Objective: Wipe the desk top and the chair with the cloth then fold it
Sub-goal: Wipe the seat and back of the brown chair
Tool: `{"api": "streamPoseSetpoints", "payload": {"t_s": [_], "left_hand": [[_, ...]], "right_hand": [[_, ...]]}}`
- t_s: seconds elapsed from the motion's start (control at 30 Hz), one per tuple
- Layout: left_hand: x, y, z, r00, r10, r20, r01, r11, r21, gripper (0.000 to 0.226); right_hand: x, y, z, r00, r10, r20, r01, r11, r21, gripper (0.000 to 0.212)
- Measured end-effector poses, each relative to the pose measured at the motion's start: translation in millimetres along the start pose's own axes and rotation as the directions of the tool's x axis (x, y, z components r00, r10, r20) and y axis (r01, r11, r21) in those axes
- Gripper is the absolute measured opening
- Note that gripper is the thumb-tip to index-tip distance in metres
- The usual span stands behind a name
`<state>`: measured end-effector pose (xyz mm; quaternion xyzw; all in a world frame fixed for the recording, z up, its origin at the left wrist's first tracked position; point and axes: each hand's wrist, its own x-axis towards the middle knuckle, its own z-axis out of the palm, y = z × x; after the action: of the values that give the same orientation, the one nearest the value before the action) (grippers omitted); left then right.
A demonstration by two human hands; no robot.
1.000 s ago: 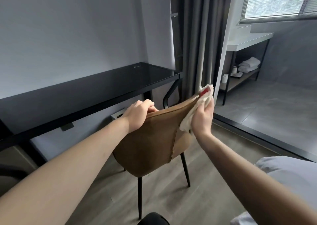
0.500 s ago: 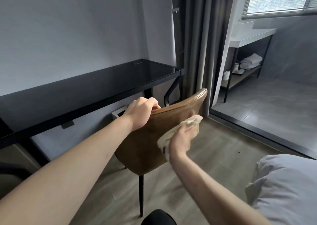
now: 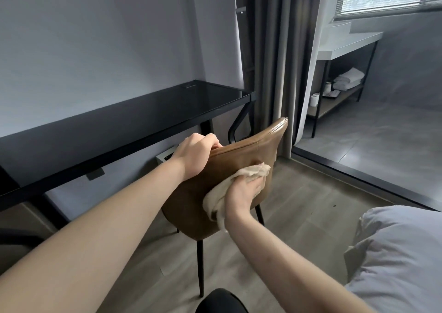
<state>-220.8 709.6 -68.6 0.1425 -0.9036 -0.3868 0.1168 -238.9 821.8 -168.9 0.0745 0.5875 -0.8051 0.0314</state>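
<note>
A brown leather chair (image 3: 241, 159) with thin black legs stands in front of the black glass-topped desk (image 3: 134, 119), its backrest facing me. My left hand (image 3: 196, 155) grips the top edge of the backrest at its left end. My right hand (image 3: 241, 190) holds a bunched cream cloth (image 3: 244, 174) and presses it against the back of the backrest, right of centre. Part of the cloth hangs down past my wrist. The chair's seat is hidden behind the backrest.
A grey curtain (image 3: 279, 57) hangs right of the desk. Beyond a black floor track (image 3: 358, 181) lies a tiled room with a white counter (image 3: 346, 45) and folded towels (image 3: 349, 78). A grey duvet (image 3: 401, 253) lies at lower right, a dark round object (image 3: 220, 300) at the bottom edge.
My right hand has carried the cloth from the backrest's upper right corner down onto the back of the backrest. My left hand has kept its grip on the top edge.
</note>
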Motion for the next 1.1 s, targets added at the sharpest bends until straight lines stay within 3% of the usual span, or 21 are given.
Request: {"api": "streamPoseSetpoints", "payload": {"t_s": [0.13,0.23,0.33,0.43,0.67,0.8,0.9,1.0,1.1], "left_hand": [[4.8,-4.4,2.1,0.999,0.046,0.000,-0.046,0.998,0.035,0.057],[6.1,-5.9,2.9,0.997,0.079,0.003,-0.079,0.996,0.046,0.061],[7.7,-7.6,4.7,0.994,0.105,-0.011,-0.104,0.992,0.070,0.059],[9.0,-9.1,4.9,0.995,0.099,-0.022,-0.098,0.992,0.075,0.058],[7.2,-2.9,7.2,0.993,0.095,-0.069,-0.086,0.989,0.122,0.063],[1.1,1.5,5.5,0.991,0.089,-0.103,-0.072,0.986,0.153,0.068],[-6.1,7.0,5.5,0.988,0.063,-0.138,-0.037,0.982,0.183,0.073],[-10.2,7.0,3.2,0.990,0.032,-0.139,-0.007,0.983,0.182,0.074],[-12.4,0.6,-1.5,0.995,0.027,-0.101,-0.010,0.986,0.166,0.076]], "right_hand": [[56.2,8.3,-10.7,0.996,-0.063,-0.069,0.061,0.998,-0.019,0.067],[114.8,17.0,-25.3,0.996,-0.088,-0.026,0.086,0.992,-0.089,0.068],[160.8,9.9,-38.9,0.997,0.038,0.061,-0.030,0.991,-0.134,0.047],[179.4,11.8,-41.6,0.991,0.102,0.083,-0.087,0.982,-0.166,0.049],[100.5,30.1,-23.8,0.986,0.159,-0.045,-0.162,0.986,-0.047,0.056],[33.5,12.0,-4.4,0.965,0.263,0.008,-0.263,0.964,0.042,0.055],[-3.0,-10.4,5.7,0.942,0.332,0.051,-0.336,0.928,0.158,0.039],[-14.4,-22.9,2.4,0.920,0.372,0.121,-0.390,0.900,0.194,0.059],[-5.6,-25.6,-6.8,0.939,0.328,0.103,-0.342,0.923,0.174,0.051]]}}
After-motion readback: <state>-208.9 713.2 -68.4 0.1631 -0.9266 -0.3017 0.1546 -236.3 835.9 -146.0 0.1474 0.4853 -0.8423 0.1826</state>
